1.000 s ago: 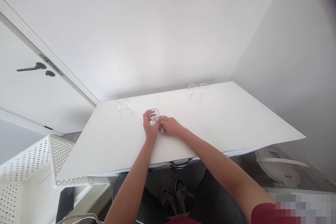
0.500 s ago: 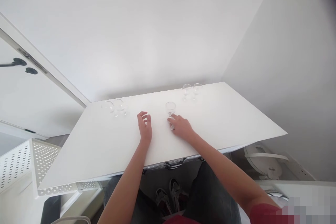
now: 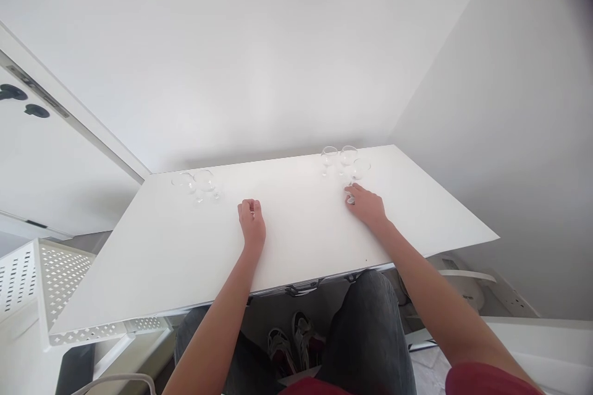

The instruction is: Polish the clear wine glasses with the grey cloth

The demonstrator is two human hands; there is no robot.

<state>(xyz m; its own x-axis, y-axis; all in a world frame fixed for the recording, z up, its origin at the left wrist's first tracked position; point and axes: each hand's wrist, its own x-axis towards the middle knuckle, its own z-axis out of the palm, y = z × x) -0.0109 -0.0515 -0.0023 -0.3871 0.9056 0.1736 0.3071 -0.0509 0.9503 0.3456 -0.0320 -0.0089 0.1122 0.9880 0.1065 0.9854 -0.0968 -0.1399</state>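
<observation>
My right hand (image 3: 368,205) rests on the white table (image 3: 296,241) with its fingers pinched on the foot of a clear stemmed glass (image 3: 359,171). That glass stands upright just in front of two more clear glasses (image 3: 338,158) at the back right of the table. My left hand (image 3: 251,222) lies on the table's middle, fingers curled in, holding nothing. Two other clear glasses (image 3: 195,183) stand at the back left, well away from either hand.
A white wall rises right behind the table and another closes the right side. A door with a dark handle (image 3: 13,94) is at the far left. A white perforated shelf (image 3: 28,271) stands at the lower left. My knees and shoes show below the table's front edge.
My right hand slid one glass from the table's middle to the right, up to the pair at the back right. My left hand let go of it and curled shut where it was.
</observation>
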